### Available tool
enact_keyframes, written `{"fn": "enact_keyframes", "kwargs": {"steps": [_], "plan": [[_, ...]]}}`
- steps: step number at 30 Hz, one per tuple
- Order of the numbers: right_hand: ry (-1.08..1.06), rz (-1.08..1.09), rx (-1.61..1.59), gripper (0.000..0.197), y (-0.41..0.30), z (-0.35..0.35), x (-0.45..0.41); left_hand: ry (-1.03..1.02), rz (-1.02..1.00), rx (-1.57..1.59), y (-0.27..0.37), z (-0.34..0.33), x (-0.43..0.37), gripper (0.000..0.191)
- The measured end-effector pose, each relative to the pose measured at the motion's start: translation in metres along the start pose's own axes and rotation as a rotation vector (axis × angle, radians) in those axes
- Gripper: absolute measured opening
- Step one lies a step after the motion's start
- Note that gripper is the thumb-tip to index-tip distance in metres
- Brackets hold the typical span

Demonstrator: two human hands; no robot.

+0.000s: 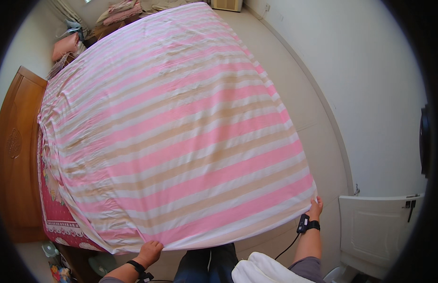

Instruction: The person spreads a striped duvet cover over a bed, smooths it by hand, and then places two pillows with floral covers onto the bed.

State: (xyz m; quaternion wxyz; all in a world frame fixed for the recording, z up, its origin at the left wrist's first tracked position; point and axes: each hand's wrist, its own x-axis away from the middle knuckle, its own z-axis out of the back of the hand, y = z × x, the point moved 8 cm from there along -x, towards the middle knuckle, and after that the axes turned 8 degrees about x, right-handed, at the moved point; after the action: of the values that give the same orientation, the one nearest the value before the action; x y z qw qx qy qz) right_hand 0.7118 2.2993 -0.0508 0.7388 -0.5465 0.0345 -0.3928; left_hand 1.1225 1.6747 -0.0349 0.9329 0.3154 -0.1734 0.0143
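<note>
A pink, white and tan striped bed sheet [205, 134] spreads over a bed, wrinkled toward the headboard side. My left hand [150, 252] grips its near edge at lower centre-left. At the lower right, my right hand [315, 207] pinches the sheet's near right corner, and the edge is stretched between both hands. A red floral mattress cover [61, 215] shows beneath the sheet at the left. Each of my wrists wears a black strap with a small device and a cable.
A carved wooden headboard [19, 155] stands at the left. Folded pink bedding [122, 16] and a pink cushion [65, 46] lie beyond the far left side. A white door [374, 230] is at the lower right, and a white cloth [265, 270] hangs near my right arm.
</note>
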Motion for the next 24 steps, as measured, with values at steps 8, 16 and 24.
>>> {"fn": "enact_keyframes", "kwargs": {"steps": [8,16,24], "plan": [[0.164,0.214,0.542,0.018,0.021,0.019,-0.001,-0.025,0.048,0.05,-0.006,-0.017,0.025,0.008],[0.338,0.66,1.193,0.037,-0.071,-0.113,0.088,-0.495,0.178,0.527,-0.052,-0.04,-0.048,0.024],[-0.675,1.519,0.901,0.055,-0.008,-0.439,0.386,0.73,0.149,0.071,-0.069,0.1,-0.248,0.047]]}}
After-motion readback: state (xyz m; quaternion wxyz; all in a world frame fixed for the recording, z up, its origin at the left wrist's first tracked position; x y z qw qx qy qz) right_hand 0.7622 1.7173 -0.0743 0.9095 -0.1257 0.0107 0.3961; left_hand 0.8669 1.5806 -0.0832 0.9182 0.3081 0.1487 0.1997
